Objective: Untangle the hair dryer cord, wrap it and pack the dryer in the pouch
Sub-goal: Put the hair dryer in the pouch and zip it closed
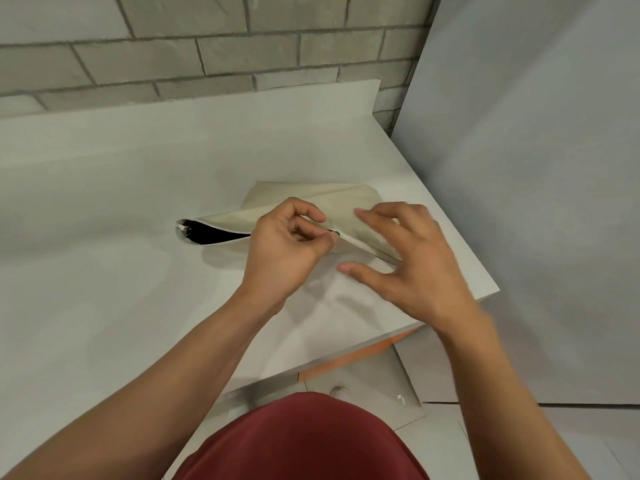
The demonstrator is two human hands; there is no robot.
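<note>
A beige fabric pouch lies on the white table, its zipper edge facing me. The left part of its mouth gapes open and shows something black inside, likely the hair dryer. My left hand pinches the small zipper pull with a green tip at the pouch's edge. My right hand hovers with fingers spread over the right end of the pouch, and I cannot tell whether it touches it. No cord is visible.
The table's right edge and front corner are close to the pouch. A grey brick wall runs behind, and a pale panel stands at the right. Below the table are an orange strip and floor tiles.
</note>
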